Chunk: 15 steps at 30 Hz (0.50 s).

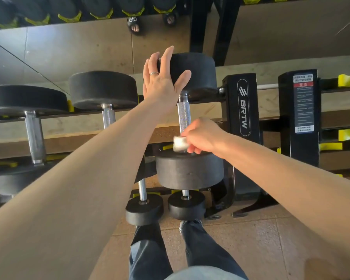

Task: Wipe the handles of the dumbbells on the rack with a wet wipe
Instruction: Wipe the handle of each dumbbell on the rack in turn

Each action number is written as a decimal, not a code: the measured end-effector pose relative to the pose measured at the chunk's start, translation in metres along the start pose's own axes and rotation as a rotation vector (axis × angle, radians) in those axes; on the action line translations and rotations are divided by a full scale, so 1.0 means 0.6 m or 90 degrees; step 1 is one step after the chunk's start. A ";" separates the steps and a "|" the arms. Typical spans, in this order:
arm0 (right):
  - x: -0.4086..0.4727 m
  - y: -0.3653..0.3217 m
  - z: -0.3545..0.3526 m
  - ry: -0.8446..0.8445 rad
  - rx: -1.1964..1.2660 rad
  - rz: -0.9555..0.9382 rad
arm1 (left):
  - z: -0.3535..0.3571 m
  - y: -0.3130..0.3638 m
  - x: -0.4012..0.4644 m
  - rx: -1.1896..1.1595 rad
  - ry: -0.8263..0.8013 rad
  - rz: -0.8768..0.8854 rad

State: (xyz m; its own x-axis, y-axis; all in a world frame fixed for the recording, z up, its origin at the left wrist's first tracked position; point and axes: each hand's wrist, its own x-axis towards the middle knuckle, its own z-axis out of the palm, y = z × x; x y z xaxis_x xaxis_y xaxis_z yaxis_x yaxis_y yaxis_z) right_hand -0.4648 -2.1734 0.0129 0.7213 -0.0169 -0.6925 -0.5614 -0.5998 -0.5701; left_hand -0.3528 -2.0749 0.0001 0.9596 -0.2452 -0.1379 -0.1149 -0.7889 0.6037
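My right hand pinches the wet wipe around the dumbbell handle at its near end; my left hand, fingers spread wide, presses the far weight head.

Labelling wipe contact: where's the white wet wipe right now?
Head view, right of centre: the white wet wipe is pinched in the right hand at the near end of the knurled steel dumbbell handle, just above the black near weight head.

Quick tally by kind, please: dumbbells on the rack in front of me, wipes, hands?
Dumbbells: 5
Wet wipe: 1
Hands: 2, left hand and right hand
Total: 8
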 end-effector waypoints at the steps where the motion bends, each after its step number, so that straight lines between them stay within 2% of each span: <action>1: 0.000 -0.009 0.005 -0.015 -0.044 -0.069 | 0.000 0.000 0.000 0.002 0.001 -0.001; 3: 0.009 -0.017 0.015 -0.076 -0.167 -0.156 | 0.000 0.001 -0.001 -0.001 -0.003 -0.001; 6: 0.024 -0.009 0.014 -0.172 -0.338 -0.173 | 0.001 0.001 -0.001 -0.005 -0.001 -0.002; 9: 0.019 -0.011 -0.009 -0.203 -0.394 -0.192 | 0.003 0.001 0.001 0.004 0.008 -0.007; 12: 0.018 0.002 -0.040 -0.167 -0.394 -0.161 | 0.004 0.001 0.002 0.007 0.011 -0.005; 15: 0.033 0.037 -0.057 -0.036 -0.338 -0.049 | 0.003 0.000 0.001 0.003 0.013 -0.005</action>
State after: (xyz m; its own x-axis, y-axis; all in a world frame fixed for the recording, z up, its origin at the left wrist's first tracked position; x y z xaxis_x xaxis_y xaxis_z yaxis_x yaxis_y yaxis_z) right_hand -0.4493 -2.2147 0.0016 0.7210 0.0767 -0.6887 -0.2158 -0.9196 -0.3284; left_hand -0.3530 -2.0763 -0.0015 0.9656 -0.2276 -0.1259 -0.1089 -0.7933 0.5990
